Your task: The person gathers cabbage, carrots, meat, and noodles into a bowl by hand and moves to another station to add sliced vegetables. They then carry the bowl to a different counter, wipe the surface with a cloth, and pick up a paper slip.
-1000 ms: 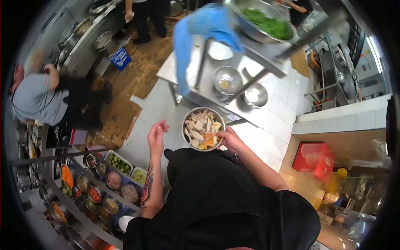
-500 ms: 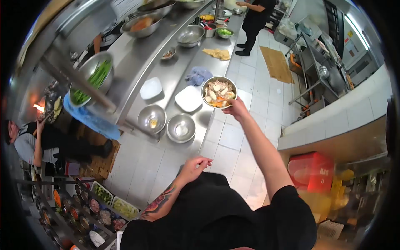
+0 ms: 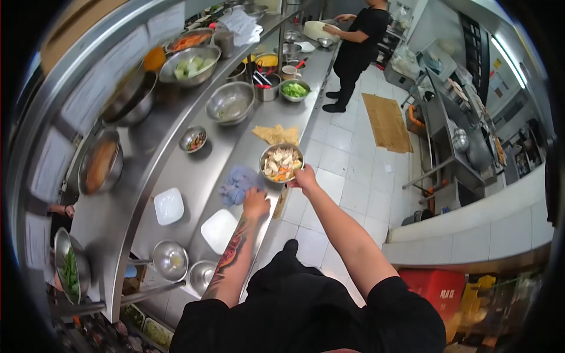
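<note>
Now I see right hand (image 3: 304, 176) pinching near rim of metal bowl (image 3: 282, 163). Bowl full of sliced food, just right of blue cloth (image 3: 237, 183), at table (image 3: 188, 176) edge. Left hand (image 3: 256, 203) at near corner of blue cloth, fingers curled; I cannot tell whether it grips. Yellow cloth (image 3: 275, 134) beyond blue cloth, white plate (image 3: 219, 229) on its near side.

Bright overhead light, steel glare, fisheye edges
</note>
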`<state>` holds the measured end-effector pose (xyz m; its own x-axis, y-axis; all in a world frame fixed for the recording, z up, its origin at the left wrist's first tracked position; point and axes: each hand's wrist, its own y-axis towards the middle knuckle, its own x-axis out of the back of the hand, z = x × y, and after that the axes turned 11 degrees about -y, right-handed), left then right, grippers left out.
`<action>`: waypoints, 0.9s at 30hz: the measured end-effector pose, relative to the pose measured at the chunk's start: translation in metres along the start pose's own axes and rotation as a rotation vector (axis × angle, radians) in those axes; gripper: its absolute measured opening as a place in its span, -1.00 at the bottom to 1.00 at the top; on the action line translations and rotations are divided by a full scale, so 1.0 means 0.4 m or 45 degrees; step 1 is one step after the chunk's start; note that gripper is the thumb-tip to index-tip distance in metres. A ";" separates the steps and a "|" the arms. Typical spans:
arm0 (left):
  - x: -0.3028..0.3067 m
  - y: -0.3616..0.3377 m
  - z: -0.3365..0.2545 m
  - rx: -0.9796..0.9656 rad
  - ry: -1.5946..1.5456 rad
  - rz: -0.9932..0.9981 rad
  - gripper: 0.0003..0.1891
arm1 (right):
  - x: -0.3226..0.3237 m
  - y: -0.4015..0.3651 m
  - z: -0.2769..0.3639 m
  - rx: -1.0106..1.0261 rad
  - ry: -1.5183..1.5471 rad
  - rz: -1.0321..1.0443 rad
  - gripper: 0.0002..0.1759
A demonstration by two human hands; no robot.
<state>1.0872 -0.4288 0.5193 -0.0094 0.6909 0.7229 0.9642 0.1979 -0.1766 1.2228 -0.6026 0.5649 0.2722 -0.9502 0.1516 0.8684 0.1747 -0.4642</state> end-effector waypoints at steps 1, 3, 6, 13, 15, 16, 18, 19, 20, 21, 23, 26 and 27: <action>0.010 0.028 0.012 0.016 0.007 -0.017 -0.60 | -0.002 0.023 -0.005 0.003 -0.039 0.002 -0.46; 0.024 0.051 0.043 0.171 -0.001 -0.238 -0.53 | -0.006 0.074 -0.019 -0.039 -0.025 0.068 -0.48; 0.043 0.061 0.080 0.225 -0.009 -0.389 -0.53 | -0.034 0.126 -0.038 -0.094 0.013 0.251 -0.48; 0.039 0.047 -0.069 0.547 -0.776 -0.853 -0.51 | 0.098 0.454 0.026 0.941 -0.670 0.213 -0.55; -0.057 0.057 -0.069 0.679 -0.875 -0.963 -0.51 | 0.144 0.566 0.132 1.300 -0.834 0.153 -0.59; -0.090 0.076 -0.082 0.750 -0.974 -1.028 -0.50 | 0.149 0.627 0.203 1.338 -1.220 0.372 -0.67; -0.060 0.079 -0.221 0.724 -0.924 -1.207 -0.50 | 0.089 0.589 0.430 1.334 -1.198 0.739 -0.80; -0.045 0.081 -0.272 0.671 -0.864 -1.304 -0.50 | 0.056 0.461 0.614 1.255 -0.801 0.893 -0.83; -0.057 0.084 -0.255 0.389 -0.467 -1.443 -0.49 | 0.038 0.354 0.765 1.547 -0.704 0.971 -0.84; 0.012 0.090 -0.320 0.408 -0.475 -1.513 -0.55 | 0.024 0.257 0.898 1.832 -0.593 1.040 -0.84; 0.220 0.082 -0.486 0.319 -0.379 -1.694 -0.64 | -0.015 0.105 1.089 2.327 -0.376 1.127 -0.82; 0.498 0.046 -0.636 -0.054 -0.001 -1.939 -0.72 | -0.193 0.038 1.218 2.739 -0.671 1.108 -0.64; 0.588 0.028 -0.668 -0.092 0.138 -1.888 -0.72 | -0.249 0.017 1.242 2.728 -0.940 1.081 -0.55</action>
<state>1.1668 -0.4499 0.8656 -0.9536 -0.1585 0.2558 0.1052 0.6209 0.7768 1.4075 -0.3786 0.9800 0.2689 -0.4404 0.8566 -0.5374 0.6694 0.5129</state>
